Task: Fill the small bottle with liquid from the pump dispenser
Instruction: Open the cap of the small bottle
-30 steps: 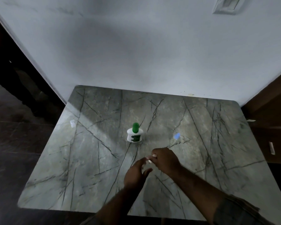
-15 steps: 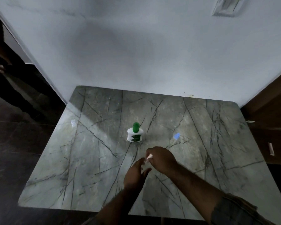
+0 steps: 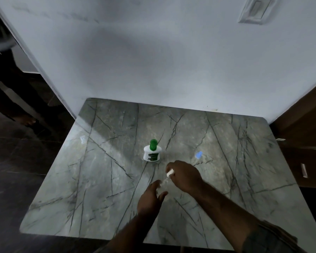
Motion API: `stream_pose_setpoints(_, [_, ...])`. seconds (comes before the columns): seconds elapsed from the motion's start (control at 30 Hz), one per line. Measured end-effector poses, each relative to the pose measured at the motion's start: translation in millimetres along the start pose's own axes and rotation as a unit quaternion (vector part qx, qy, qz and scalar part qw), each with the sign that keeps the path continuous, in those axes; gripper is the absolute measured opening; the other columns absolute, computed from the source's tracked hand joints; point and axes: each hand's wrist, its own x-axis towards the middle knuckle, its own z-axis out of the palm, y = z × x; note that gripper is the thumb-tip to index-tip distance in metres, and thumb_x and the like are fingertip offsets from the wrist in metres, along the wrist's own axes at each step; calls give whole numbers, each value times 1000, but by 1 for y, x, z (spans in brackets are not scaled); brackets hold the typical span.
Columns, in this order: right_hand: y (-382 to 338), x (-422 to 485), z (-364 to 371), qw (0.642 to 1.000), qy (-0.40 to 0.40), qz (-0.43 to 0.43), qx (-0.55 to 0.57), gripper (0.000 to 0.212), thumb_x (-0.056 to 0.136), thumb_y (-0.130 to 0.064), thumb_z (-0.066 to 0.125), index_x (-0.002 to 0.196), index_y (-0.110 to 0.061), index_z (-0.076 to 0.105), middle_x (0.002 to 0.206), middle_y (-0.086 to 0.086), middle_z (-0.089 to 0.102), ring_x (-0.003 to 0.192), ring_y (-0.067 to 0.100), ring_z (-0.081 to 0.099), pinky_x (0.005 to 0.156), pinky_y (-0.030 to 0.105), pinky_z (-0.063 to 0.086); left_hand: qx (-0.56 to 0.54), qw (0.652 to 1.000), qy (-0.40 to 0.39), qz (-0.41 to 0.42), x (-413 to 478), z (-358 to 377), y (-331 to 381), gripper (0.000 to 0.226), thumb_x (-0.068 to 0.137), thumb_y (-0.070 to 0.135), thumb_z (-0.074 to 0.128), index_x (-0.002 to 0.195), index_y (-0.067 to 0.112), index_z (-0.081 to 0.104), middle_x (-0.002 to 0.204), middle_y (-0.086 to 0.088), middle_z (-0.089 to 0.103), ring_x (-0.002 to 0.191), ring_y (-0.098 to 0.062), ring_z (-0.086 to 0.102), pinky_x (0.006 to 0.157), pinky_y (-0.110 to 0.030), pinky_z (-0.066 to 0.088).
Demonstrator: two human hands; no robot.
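The pump dispenser (image 3: 152, 152), a squat white bottle with a green pump head, stands upright at the middle of the marble table (image 3: 102, 179). Just in front of it, my left hand (image 3: 150, 197) holds a small clear bottle (image 3: 162, 184), which is faint and partly hidden by my fingers. My right hand (image 3: 185, 177) is just above and to the right of it. It pinches the small white cap (image 3: 170, 173), and a thin tube seems to hang from the cap toward the bottle's mouth.
A small blue object (image 3: 198, 154) lies right of the dispenser. A tiny clear scrap (image 3: 82, 139) sits near the table's left edge. A white wall rises behind the table, a wooden cabinet (image 3: 305, 139) flanks it on the right, and dark floor lies to the left.
My right hand has lifted the white cap up and away from the small bottle. My left hand has stayed in place, and the dispenser has not moved.
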Motion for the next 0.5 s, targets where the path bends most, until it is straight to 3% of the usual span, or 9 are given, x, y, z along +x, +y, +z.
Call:
stream_pose_setpoints(0.1, [13,-1,-29,997,-9,19,77,12,88,-28,62,99,-30,65,97,-8,67,90,11,62,78,32,51,-13,1000,7,-12,1,-2,-3,51,87,49,63,133,32,48,125,11,61,101,-6,62,84,-26,53])
stream_pose_setpoints(0.2, [41,-12,-46,974,28,81,211,8,87,-26,70,93,-24,64,86,-6,71,75,8,68,67,30,56,-22,999,16,-23,3,-5,-7,52,87,48,63,133,31,47,127,11,61,104,-7,62,85,-26,53])
stream_pose_setpoints(0.27, [57,-18,-38,905,79,158,386,9,88,-13,70,94,-16,63,89,6,73,70,12,71,60,28,57,-30,999,21,-33,5,-7,-11,54,88,48,62,135,30,45,129,10,59,107,-8,62,86,-25,51])
stream_pose_setpoints(0.37, [75,-13,5,742,122,273,600,13,89,1,65,99,-6,60,99,22,68,76,20,68,68,31,56,-39,998,25,-39,8,-5,-14,56,88,50,62,137,30,44,131,12,58,108,-7,62,87,-22,49])
stream_pose_setpoints(0.43, [84,0,42,658,132,342,658,16,91,-4,65,104,4,59,96,21,68,77,23,66,71,33,54,-41,998,24,-39,10,-3,-16,56,87,51,61,137,32,43,130,14,57,108,-6,61,88,-23,50])
stream_pose_setpoints(0.5, [89,15,73,617,149,406,658,29,94,-16,64,104,11,63,81,15,69,68,22,64,64,30,52,-52,998,25,-36,12,-1,-21,54,87,51,62,135,34,45,128,16,58,107,-5,61,88,-26,53])
